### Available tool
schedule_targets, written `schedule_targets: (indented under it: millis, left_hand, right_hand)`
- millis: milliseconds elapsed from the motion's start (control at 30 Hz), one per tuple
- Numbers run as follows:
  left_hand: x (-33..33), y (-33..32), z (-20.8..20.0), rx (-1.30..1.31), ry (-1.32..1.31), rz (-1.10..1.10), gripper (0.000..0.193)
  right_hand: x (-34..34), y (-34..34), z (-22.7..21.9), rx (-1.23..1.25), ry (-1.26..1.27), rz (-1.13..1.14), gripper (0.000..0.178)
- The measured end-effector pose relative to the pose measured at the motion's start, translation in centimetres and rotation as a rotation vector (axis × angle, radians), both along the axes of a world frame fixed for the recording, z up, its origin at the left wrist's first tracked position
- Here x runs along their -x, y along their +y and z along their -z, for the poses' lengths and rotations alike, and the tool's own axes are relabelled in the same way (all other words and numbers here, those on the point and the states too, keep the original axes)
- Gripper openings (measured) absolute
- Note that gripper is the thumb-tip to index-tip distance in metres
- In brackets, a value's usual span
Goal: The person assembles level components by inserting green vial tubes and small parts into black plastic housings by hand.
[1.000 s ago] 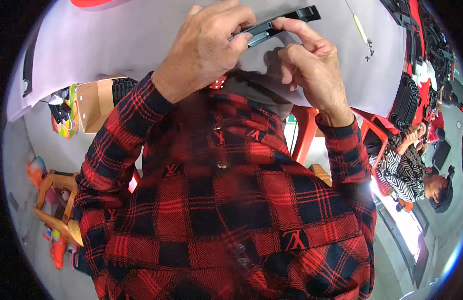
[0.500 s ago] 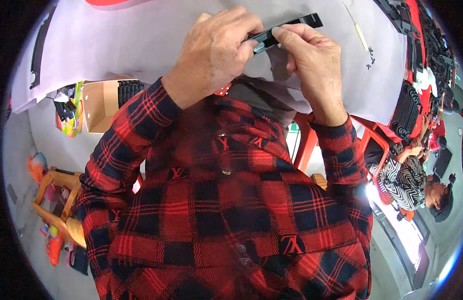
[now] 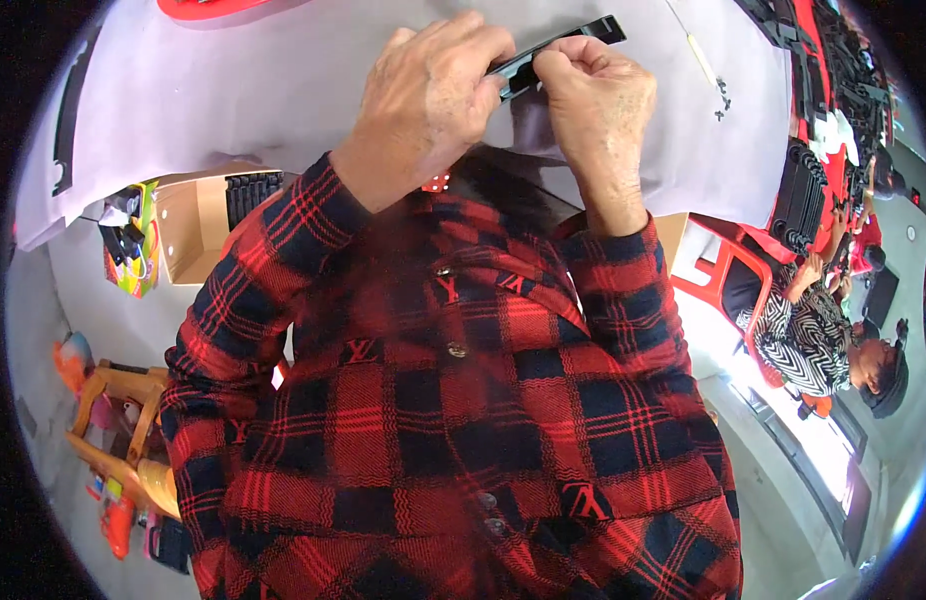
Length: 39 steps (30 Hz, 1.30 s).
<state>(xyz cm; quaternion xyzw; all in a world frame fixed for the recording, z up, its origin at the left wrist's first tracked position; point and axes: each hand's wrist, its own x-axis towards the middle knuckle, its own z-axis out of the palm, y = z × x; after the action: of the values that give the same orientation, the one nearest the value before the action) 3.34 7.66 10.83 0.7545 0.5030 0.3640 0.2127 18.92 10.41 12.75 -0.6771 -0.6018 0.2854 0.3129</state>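
Observation:
A long, narrow black plastic strip (image 3: 605,30) is held tilted above the pale table cover, its far end pointing up to the right. My left hand (image 3: 428,95) grips its near end, thumb and fingers closed round it. Over the strip's middle, my right hand (image 3: 603,105) is closed, with thumb and forefinger pinched together against the strip. Whatever lies between those fingertips is hidden. A greyish, shiny part of the strip shows beside my left thumb.
Right of my hands lie a thin tool with a pale yellow handle (image 3: 699,58) and several tiny black pieces (image 3: 723,98). A red round dish (image 3: 208,8) sits far left. Below the table's edge stands a cardboard box (image 3: 188,235). A person (image 3: 803,340) sits at right by stacked black parts (image 3: 803,200).
My right hand has drawn its fingers in, from a thumb laid along the strip to a closed pinch over it. My left hand keeps its grip. The view has shifted slightly.

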Motion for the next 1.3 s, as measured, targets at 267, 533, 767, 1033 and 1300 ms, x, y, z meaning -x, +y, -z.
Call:
schedule_targets:
  millis: [267, 533, 767, 1033, 1300]
  left_hand:
    - [-0.2, -0.1, 0.8, -0.071, -0.033, -0.034, 0.013]
    - [1.1, 0.6, -0.2, 0.113, -0.147, 0.125, 0.021]
    - [1.4, 0.1, -0.7, 0.075, -0.071, 0.141, 0.029]
    - [1.2, -0.1, -1.3, -0.003, 0.056, 0.103, 0.025]
    - [0.9, -0.1, -0.2, -0.132, 0.075, 0.074, 0.025]
  right_hand:
    - [-0.2, 0.0, -0.6, 0.008, -0.080, -0.028, 0.017]
    - [-0.5, 0.2, -0.6, 0.051, -0.047, -0.062, 0.018]
    - [0.0, -0.2, -0.7, -0.005, -0.124, -0.046, 0.018]
    - [-0.2, -0.2, -0.3, -0.057, -0.150, -0.081, 0.018]
    - [-0.7, -0.1, -0.4, 0.045, -0.042, -0.076, 0.020]
